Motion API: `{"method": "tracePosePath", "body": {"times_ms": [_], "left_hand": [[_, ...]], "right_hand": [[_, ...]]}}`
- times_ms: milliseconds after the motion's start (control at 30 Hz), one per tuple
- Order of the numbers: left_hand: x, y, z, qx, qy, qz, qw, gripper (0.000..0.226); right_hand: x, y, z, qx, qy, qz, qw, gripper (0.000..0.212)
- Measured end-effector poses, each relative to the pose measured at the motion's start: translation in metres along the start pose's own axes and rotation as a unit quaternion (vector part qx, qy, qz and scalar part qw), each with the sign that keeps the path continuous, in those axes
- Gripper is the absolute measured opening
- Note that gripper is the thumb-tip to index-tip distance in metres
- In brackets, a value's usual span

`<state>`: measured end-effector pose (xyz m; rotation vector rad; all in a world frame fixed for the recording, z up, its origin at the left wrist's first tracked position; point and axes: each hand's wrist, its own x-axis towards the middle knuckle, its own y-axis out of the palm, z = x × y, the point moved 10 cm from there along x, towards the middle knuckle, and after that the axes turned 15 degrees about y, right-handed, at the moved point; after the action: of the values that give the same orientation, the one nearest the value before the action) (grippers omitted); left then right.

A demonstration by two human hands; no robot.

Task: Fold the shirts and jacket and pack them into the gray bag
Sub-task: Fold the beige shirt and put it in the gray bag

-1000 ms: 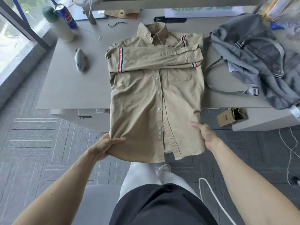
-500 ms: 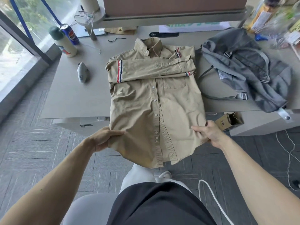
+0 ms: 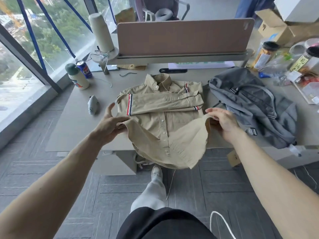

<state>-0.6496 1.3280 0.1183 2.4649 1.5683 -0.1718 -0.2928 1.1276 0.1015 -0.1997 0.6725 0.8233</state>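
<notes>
The tan shirt (image 3: 164,116) lies front-up on the surface (image 3: 77,131), collar away from us. Its sleeves (image 3: 160,104) are folded across the chest. The lower half is lifted off the near edge and is being brought up toward the collar.

Our left hand (image 3: 110,123) pinches the left corner of the hem between curled fingers and palm, with the thumb standing free above it. Our right hand (image 3: 222,121) has its fingers curled over the right corner. Between the two grips the cloth sags in a deep belly that hangs below the edge of the surface.

That slack is the main risk, we think. If we lay the hem down without drawing the corners apart first, the middle could bunch under the fold and leave a lumpy, crooked packet. The two corners also sit at slightly different heights, so the hem may land askew. Dragging the cloth forward could push the stacked sleeves out of place.

The gray bag (image 3: 250,104) lies slumped just to the right of the shirt. Its mouth does not look open to us, and it holds no clothes that we can see.
</notes>
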Motion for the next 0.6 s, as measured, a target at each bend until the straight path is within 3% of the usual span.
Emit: {"method": "tracePosePath", "body": {"times_ms": [100,167,233,300,367,500,600], "left_hand": [[0.031,0.002,-0.020,-0.032,0.017,0.004,0.999,0.037],[0.053,0.002,-0.028,-0.034,0.025,0.014,0.999,0.035],[0.077,0.001,-0.034,-0.057,0.023,0.022,0.998,0.043],[0.104,-0.003,-0.036,-0.070,0.021,0.034,0.997,0.051],[0.137,-0.009,-0.037,-0.035,0.025,0.043,0.998,0.052],[0.211,-0.033,-0.026,0.093,0.023,-0.029,0.995,0.019],[0.266,-0.051,-0.005,0.162,-0.001,-0.091,0.983,0.009]], "right_hand": [[0.012,0.025,0.023,0.028,0.033,0.100,0.994,0.049],[0.024,0.037,0.041,-0.010,0.016,0.120,0.993,0.062],[0.045,0.043,0.060,-0.061,-0.012,0.097,0.993,0.054],[0.069,0.041,0.083,-0.112,-0.056,0.041,0.991,0.026],[0.101,0.039,0.103,-0.153,-0.074,-0.017,0.985,0.019],[0.168,0.050,0.126,-0.190,-0.043,-0.074,0.978,0.014],[0.219,0.057,0.134,-0.236,-0.005,-0.121,0.964,0.014]]}}
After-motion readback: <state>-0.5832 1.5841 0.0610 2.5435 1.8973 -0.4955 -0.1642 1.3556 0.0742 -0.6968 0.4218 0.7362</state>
